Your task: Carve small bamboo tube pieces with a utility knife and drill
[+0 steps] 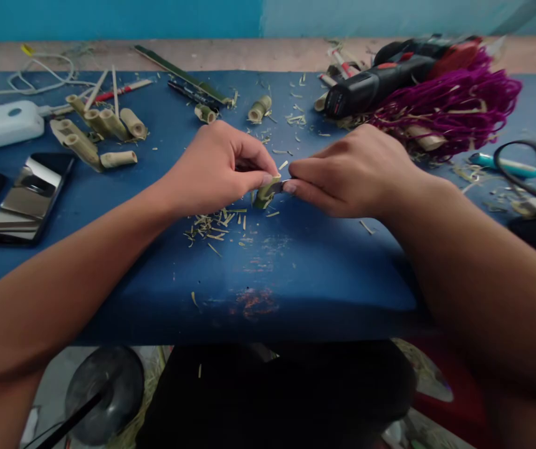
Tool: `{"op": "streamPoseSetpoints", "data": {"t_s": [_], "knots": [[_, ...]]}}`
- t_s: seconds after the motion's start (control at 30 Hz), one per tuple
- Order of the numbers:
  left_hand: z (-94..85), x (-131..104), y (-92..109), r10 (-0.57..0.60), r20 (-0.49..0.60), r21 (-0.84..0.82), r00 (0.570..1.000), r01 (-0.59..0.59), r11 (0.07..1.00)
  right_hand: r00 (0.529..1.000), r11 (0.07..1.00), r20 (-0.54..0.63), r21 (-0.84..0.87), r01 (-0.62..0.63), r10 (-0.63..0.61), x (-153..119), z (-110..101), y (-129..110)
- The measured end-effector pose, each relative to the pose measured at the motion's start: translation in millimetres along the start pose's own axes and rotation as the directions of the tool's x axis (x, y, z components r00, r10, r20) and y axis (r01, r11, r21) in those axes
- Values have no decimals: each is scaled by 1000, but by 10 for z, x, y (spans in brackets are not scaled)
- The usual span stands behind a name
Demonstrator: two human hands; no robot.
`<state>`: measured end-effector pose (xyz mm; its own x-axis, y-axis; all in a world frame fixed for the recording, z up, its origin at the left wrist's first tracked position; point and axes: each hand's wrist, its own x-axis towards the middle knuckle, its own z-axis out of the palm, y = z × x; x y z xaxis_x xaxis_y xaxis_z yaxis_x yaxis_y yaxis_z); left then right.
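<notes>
My left hand (224, 162) pinches the top of a short green bamboo piece (264, 194), which stands on the blue tabletop (324, 262). In my right hand (349, 171) is a small knife (277, 186); its blade touches the side of the bamboo, and its handle is hidden in my fingers. Thin bamboo shavings (214, 227) lie in a heap below my left hand. Two short bamboo tubes, one (259, 109) behind the hands and another (205, 113) left of it, rest on the table.
Several cut bamboo tubes (81, 149) lie at the left, near a white device (4, 125) with a cable and a phone (32, 196). A black power tool (380, 84) and purple string (464, 109) are at the back right. A turquoise cutter (506, 165) lies far right.
</notes>
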<state>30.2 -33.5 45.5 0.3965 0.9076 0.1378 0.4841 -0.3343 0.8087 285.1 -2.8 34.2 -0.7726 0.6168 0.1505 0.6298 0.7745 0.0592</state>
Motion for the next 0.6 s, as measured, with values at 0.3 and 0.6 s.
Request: {"op": "streamPoseSetpoints", "data": {"t_s": [0.3,0.6], "knots": [[-25,-27,55,34,25,94,999,-37,995,999,1000,-32,-11,13,-13,-35,-22,10],[-86,-15,-167,106,80,-166,991,-92,982,991,979,-87,170,112,-98,-48,-23,-47]]}}
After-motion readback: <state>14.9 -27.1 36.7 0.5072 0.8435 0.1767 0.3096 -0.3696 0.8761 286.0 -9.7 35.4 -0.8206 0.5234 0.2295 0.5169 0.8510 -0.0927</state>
